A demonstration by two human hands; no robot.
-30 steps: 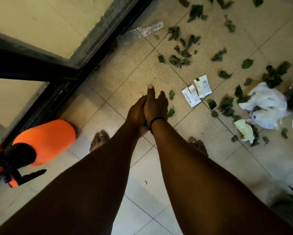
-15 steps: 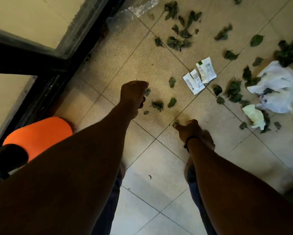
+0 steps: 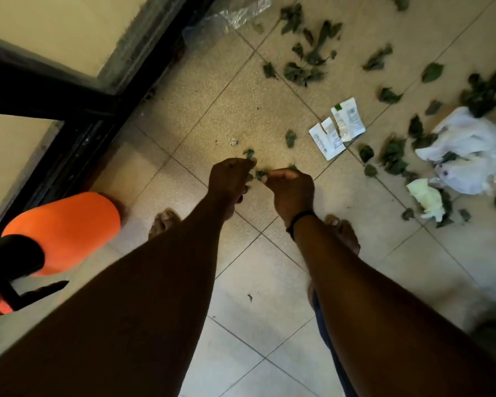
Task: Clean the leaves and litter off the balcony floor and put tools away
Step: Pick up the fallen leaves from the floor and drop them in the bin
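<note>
1. Right hand (image 3: 291, 190) is seen with fingers curled, a small leaf (image 3: 260, 175) pinched at the fingertips; black band (image 3: 298, 220) worn on its wrist
2. Left hand (image 3: 229, 179) is seen just beside the right, fingers curled in, tips close to the same leaf; whether anything is held inside cannot be told
3. Both hands are held low over the tiled floor (image 3: 241, 116), with a few leaf bits lying just beyond the knuckles
4. Bare feet are partly seen under the forearms, left foot (image 3: 163, 220) and right foot (image 3: 343, 230)
5. Two white sachets (image 3: 337, 128) are found lying flat, overlapping, ahead and right of the hands
6. Scattered leaves (image 3: 304, 70) are spread over the far tiles, more around the sachets and to the right
7. White bag (image 3: 467, 151) is seen crumpled at the right edge, leaves on and around it; a pale crumpled wad (image 3: 426, 197) lies just beside it
8. Clear wrapper (image 3: 229, 18) lies at the top by the door frame (image 3: 97, 110)
9. Orange sprayer (image 3: 63, 230) with black top is seen lying at the left, beside the frame
</note>
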